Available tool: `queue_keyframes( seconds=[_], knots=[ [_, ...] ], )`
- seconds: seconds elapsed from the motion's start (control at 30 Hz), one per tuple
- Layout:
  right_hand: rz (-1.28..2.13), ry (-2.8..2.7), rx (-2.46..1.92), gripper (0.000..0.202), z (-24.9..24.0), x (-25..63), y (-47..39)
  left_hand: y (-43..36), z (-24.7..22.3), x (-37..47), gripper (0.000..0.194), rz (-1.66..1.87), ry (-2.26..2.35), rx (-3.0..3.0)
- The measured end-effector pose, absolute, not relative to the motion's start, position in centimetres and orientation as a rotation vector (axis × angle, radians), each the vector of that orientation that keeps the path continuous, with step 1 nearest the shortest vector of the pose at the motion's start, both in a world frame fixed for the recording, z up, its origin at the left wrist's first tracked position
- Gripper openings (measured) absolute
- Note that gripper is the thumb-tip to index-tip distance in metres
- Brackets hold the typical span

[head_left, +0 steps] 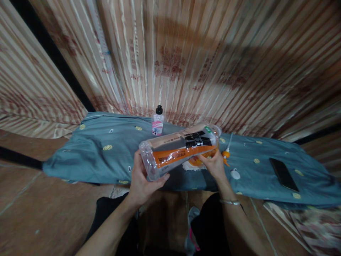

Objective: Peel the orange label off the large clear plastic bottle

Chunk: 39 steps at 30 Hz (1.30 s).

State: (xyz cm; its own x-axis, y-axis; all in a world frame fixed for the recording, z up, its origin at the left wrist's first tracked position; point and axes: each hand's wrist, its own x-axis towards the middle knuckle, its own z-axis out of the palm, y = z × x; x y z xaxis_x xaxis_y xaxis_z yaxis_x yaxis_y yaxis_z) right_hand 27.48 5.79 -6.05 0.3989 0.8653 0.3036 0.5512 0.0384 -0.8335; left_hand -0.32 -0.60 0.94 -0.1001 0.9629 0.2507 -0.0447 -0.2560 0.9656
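Note:
A large clear plastic bottle (183,144) with an orange, black and pale label lies tilted between my two hands, above the blue cloth. My left hand (145,177) is wrapped round its ribbed left end, thumb underneath. Near the other end, my right hand (214,163) grips it from below, its far fingers hidden behind the bottle. Under the bottle an orange item (195,161) shows partly, on a white patch. Just right of my right hand is an orange-and-white pump top (226,155) with a thin tube. A white round disc (235,174) lies close by.
The blue patterned cloth (106,160) covers a long narrow surface. At its back stands a small bottle with a black cap (158,122). A black phone (283,174) lies to the right. A pleated curtain (170,53) hangs behind; dark poles (53,49) cross at the left.

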Motion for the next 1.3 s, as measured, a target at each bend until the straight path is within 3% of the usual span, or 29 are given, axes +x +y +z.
queue_keyframes(
  seconds=[1.3],
  knots=[
    [0.431,-1.281,-1.64,0.07,-6.56,27.9,5.79,-0.61,1.23,-0.23,0.063,1.497,1.134,1.303]
  ],
)
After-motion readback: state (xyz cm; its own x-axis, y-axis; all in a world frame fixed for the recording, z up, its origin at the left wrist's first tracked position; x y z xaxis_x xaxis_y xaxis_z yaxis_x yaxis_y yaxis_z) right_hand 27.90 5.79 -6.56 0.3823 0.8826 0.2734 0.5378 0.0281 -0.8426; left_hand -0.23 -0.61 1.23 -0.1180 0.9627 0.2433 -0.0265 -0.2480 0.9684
